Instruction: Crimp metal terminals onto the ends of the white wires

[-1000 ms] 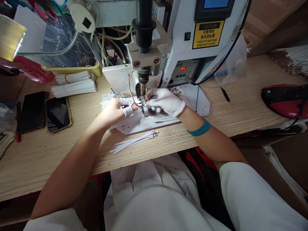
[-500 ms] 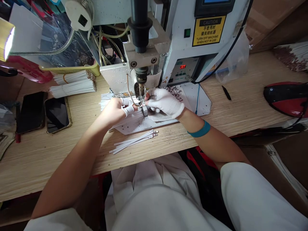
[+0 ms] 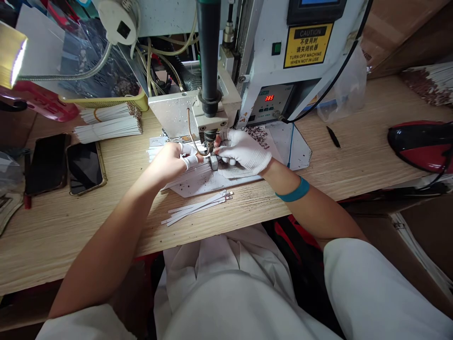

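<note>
The head of a soldering machine (image 3: pixel 210 118) stands low, its tip between my two hands. My left hand (image 3: pixel 171 160), with white covers on some fingertips, is closed in a pinch just left of the tip. From the right my right hand (image 3: pixel 244 150), in a white glove with bare fingertips, pinches at the same spot. What the fingers hold is too small and partly hidden to make out. Below them sits a small metal block (image 3: pixel 214 162) on the white base plate (image 3: pixel 187 189). Thin white strips (image 3: pixel 193 177) lie under my left hand.
Several loose white strips (image 3: pixel 196 208) lie near the table's front edge. Two phones (image 3: pixel 85 167) and bundled strips (image 3: pixel 109 130) are at left. A bent copper-coloured tube (image 3: pixel 191 127) hangs close to my left fingers. A black-and-red iron-shaped object (image 3: pixel 421 146) stands at far right.
The machine's head has come down towards my fingertips. Its red display now reads 385 clearly. Both hands have stayed nearly in place.
</note>
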`<state>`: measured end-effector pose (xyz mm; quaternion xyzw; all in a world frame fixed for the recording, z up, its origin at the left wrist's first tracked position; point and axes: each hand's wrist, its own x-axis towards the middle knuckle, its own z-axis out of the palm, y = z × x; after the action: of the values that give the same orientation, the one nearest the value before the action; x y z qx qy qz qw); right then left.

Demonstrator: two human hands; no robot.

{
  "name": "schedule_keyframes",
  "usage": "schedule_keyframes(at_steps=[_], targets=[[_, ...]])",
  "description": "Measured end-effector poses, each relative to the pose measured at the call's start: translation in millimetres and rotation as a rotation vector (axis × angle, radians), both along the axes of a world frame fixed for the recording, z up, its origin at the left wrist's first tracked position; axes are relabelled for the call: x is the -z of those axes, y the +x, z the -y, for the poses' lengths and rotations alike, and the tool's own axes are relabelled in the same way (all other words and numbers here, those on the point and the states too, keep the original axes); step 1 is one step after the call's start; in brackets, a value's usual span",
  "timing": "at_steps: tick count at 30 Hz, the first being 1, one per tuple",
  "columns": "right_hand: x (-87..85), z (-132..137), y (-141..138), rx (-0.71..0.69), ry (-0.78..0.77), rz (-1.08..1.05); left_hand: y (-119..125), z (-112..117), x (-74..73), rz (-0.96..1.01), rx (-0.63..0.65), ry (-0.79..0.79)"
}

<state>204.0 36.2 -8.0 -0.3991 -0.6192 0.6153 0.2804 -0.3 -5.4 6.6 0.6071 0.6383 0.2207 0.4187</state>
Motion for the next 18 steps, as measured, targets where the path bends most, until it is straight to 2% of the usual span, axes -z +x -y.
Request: schedule_keyframes(at_steps=[6,8,13,16,18], targets=[[-3.9,1.0,-2.2,0.006,-0.032,0.025,1.0,-0.5,1.2,-0.037,-0.001,-0.007],[-8.5,-1.5,3.2,0.004,-0.026,0.033,-1.9,1.1,-5.1,-0.085,0.016,0.023],[-17.4,-15.3,33.3,0.004,0.023,0.121,-16.8,16.1,-32.3,-0.321,0.079,0.195],[-11.9,-19.4,40.7,-0.087,0.001,0.271,-14.1,28.4,-36.8,-0.402,0.243,0.160],[-6.2,-18.8,36.9,-0.082,0.095,0.335,-5.6,33.7,-31.7,-0.410,0.403,0.089]])
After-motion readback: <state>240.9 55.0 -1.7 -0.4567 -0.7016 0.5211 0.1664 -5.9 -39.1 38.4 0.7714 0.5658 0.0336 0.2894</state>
